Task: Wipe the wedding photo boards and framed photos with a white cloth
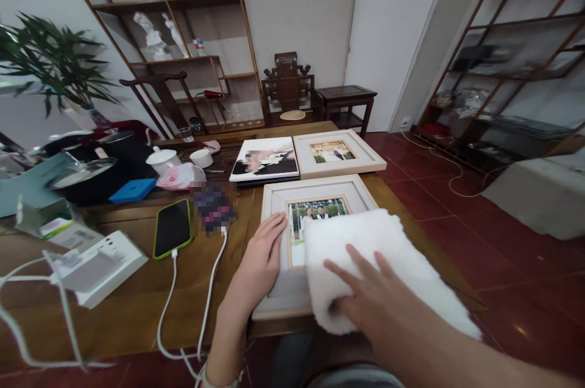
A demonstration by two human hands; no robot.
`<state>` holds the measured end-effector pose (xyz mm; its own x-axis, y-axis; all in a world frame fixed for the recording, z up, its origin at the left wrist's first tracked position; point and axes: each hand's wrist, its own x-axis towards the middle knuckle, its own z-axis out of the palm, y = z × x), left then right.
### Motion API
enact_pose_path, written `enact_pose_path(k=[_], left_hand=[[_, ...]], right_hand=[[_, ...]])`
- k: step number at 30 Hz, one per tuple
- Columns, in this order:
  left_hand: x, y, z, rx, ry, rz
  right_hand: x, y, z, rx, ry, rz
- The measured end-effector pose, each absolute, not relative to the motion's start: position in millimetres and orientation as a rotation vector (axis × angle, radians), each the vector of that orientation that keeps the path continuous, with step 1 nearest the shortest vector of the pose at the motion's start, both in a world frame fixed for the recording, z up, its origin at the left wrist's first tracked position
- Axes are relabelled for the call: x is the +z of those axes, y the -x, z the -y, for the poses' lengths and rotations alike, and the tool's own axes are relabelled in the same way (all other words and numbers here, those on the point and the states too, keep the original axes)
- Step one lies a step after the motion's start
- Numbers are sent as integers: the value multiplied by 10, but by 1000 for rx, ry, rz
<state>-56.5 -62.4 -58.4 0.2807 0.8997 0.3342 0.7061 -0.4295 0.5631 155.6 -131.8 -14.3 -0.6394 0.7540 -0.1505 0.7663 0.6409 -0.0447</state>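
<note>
A light wooden photo frame lies flat near the front edge of the table, with a printed photo behind its inner mount. My left hand rests flat along the left side of this frame, its fingers stretched out. Over the frame's right part lies a fluffy white cloth, which hangs past the table's right edge. My right hand presses on the cloth from above with fingers spread. The cloth hides the lower right of the photo and frame.
Behind stand a second framed photo and a photo panel. To the left are a green-cased phone, another charging phone, white cables, an opened white box, a blue box and pots.
</note>
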Motion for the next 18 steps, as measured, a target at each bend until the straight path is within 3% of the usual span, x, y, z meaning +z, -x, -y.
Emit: enact_pose_path(k=[5,10,18], left_hand=[[-620,574,631,891,-2267,-1424],[-622,583,676,1046,-2186,-1436],[-568,580,725,1152,-2063,-1538]], right_hand=[[-55,-2089,1215,6,-1496,-2776],[253,-1965,634,193,-1775,-2680],[16,-957,183,174,-1434,-2823]])
